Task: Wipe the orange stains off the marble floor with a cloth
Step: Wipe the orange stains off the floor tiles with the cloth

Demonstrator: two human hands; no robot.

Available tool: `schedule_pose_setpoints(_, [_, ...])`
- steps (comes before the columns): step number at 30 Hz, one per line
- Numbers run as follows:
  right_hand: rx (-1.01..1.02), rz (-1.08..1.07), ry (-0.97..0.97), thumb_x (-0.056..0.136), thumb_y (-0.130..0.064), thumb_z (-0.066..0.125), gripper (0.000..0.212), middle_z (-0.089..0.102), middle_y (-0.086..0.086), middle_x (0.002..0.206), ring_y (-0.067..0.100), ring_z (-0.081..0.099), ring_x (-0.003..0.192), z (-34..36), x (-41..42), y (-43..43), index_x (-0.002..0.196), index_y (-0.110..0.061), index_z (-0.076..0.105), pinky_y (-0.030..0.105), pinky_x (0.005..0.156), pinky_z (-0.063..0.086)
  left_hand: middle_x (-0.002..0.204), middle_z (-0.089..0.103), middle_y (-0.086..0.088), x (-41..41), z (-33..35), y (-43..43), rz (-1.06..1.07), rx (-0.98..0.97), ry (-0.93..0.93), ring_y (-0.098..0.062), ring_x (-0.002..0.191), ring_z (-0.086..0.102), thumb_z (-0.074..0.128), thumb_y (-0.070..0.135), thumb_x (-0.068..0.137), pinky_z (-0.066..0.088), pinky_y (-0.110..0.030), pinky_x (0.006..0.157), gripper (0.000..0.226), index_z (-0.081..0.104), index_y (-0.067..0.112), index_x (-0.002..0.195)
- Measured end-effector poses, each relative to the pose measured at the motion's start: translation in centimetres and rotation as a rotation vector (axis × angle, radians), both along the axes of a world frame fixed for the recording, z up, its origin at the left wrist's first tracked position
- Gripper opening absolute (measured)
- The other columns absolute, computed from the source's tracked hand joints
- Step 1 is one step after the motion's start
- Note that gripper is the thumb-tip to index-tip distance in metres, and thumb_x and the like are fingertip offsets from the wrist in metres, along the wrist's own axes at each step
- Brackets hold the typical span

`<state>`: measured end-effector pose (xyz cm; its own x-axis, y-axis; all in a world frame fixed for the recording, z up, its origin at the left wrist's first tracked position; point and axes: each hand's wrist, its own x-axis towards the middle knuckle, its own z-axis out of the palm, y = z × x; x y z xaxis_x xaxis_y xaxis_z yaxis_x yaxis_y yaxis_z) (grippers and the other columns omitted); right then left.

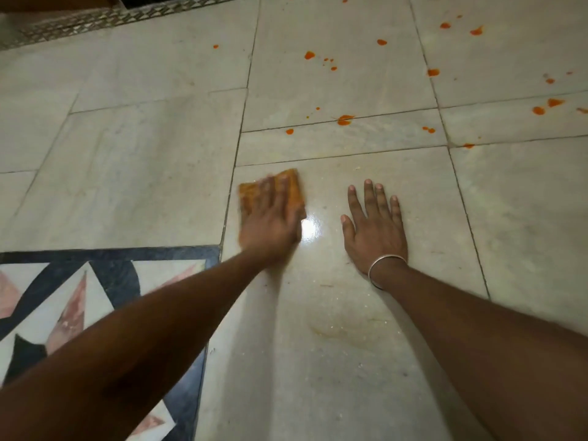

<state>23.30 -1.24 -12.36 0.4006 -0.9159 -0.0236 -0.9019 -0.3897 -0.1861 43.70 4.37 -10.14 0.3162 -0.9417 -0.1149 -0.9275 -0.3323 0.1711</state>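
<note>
My left hand (pixel 272 218) presses flat on a folded orange-stained cloth (pixel 294 189) on the pale marble floor (pixel 143 173); the hand is motion-blurred and covers most of the cloth. My right hand (pixel 375 227), with a silver bangle on the wrist, lies flat on the floor with fingers spread and holds nothing. Several orange stains dot the tiles farther away: a large splash (pixel 344 120) on a tile joint, a small drop (pixel 289 131), a cluster around one blot (pixel 309 55), and blots at the right (pixel 547 106). A faint yellowish smear (pixel 346 329) lies between my forearms.
A dark-bordered inlay panel (pixel 105 272) with pink and white triangles fills the lower left. A patterned border strip (pixel 95 22) runs along the far left edge. A bright light glare (pixel 308 229) sits on the wet tile between my hands.
</note>
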Motion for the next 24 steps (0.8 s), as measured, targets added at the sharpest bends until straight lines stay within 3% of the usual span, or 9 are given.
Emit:
schedule_pose_setpoints(2, [-0.004, -0.008, 0.001, 0.096, -0.05, 0.0, 0.072, 0.003, 0.009, 0.169, 0.026, 0.001, 0.157, 0.0, 0.1, -0.1, 0.162, -0.022, 0.008, 0.049, 0.126, 0.002, 0.175, -0.012, -0.003, 0.8, -0.2, 3.0, 0.192, -0.017, 0.023, -0.02, 0.161, -0.013, 0.003, 0.064, 0.101, -0.006, -0.054, 0.129, 0.078, -0.009, 0.025, 0.166])
schedule_pose_setpoints(4, [-0.01, -0.013, 0.012, 0.097, -0.05, 0.002, 0.071, 0.003, 0.01, 0.169, 0.027, 0.002, 0.157, -0.2, 0.2, -0.1, 0.162, -0.022, 0.007, 0.05, 0.126, 0.003, 0.173, -0.02, -0.003, -2.3, -0.3, 6.5, 0.243, -0.007, 0.041, -0.021, 0.159, -0.019, -0.002, 0.065, 0.099, -0.008, -0.055, 0.128, 0.079, -0.016, 0.023, 0.164])
schedule_pose_setpoints(7, [-0.016, -0.013, 0.033, 0.1, -0.05, 0.005, 0.068, 0.0, 0.011, 0.169, 0.028, 0.0, 0.156, -0.2, 0.1, 0.0, 0.162, -0.022, 0.003, 0.05, 0.126, 0.002, 0.17, -0.03, -0.002, -7.7, -1.3, 7.5, 0.1, 0.026, 0.008, -0.021, 0.157, -0.027, 0.001, 0.063, 0.102, -0.016, -0.053, 0.126, 0.075, -0.024, 0.025, 0.162])
schedule_pose_setpoints(10, [-0.01, -0.002, 0.041, 0.103, -0.049, 0.009, 0.065, -0.001, 0.01, 0.17, 0.027, -0.001, 0.156, -0.3, -0.1, -0.3, 0.162, -0.022, 0.002, 0.049, 0.126, 0.001, 0.175, -0.014, -0.003, -6.1, -0.8, 3.8, -0.072, -0.048, -0.023, -0.02, 0.161, -0.014, 0.009, 0.061, 0.106, -0.01, -0.052, 0.128, 0.071, -0.011, 0.028, 0.166])
schedule_pose_setpoints(14, [-0.001, 0.005, 0.028, 0.1, -0.049, 0.007, 0.067, 0.002, 0.01, 0.17, 0.027, 0.001, 0.156, -0.3, -0.1, -0.1, 0.162, -0.022, 0.006, 0.049, 0.126, 0.001, 0.176, -0.004, -0.005, 1.1, 0.0, 5.8, 0.232, -0.047, 0.012, -0.022, 0.162, -0.005, 0.009, 0.059, 0.105, -0.002, -0.055, 0.129, 0.072, -0.003, 0.024, 0.167])
schedule_pose_setpoints(17, [-0.008, -0.002, 0.03, 0.101, -0.048, 0.008, 0.066, 0.002, 0.011, 0.169, 0.028, 0.001, 0.156, -0.3, 0.1, -0.1, 0.162, -0.022, 0.006, 0.049, 0.126, 0.001, 0.175, -0.007, -0.008, -2.4, -0.7, 12.2, 0.334, -0.054, -0.015, -0.025, 0.161, -0.009, 0.006, 0.058, 0.105, -0.001, -0.057, 0.129, 0.074, -0.008, 0.02, 0.167])
schedule_pose_setpoints(21, [0.006, 0.001, 0.037, 0.102, -0.048, 0.009, 0.066, 0.001, 0.012, 0.169, 0.028, 0.0, 0.156, 0.0, 0.1, 0.1, 0.162, -0.02, 0.005, 0.05, 0.126, -0.001, 0.173, -0.02, -0.005, -11.5, -1.4, 14.5, -0.033, 0.004, 0.012, -0.021, 0.16, -0.02, 0.015, 0.058, 0.107, -0.008, -0.055, 0.128, 0.074, -0.014, 0.023, 0.165])
schedule_pose_setpoints(24, [0.008, 0.013, 0.044, 0.104, -0.047, 0.016, 0.064, 0.001, 0.011, 0.169, 0.028, 0.0, 0.156, 0.1, -0.1, -0.3, 0.162, -0.021, 0.005, 0.049, 0.126, -0.001, 0.174, -0.014, -0.002, -8.4, -0.7, 9.7, -0.178, -0.025, -0.034, -0.018, 0.16, -0.015, 0.012, 0.06, 0.107, -0.002, -0.055, 0.129, 0.072, -0.009, 0.026, 0.166])
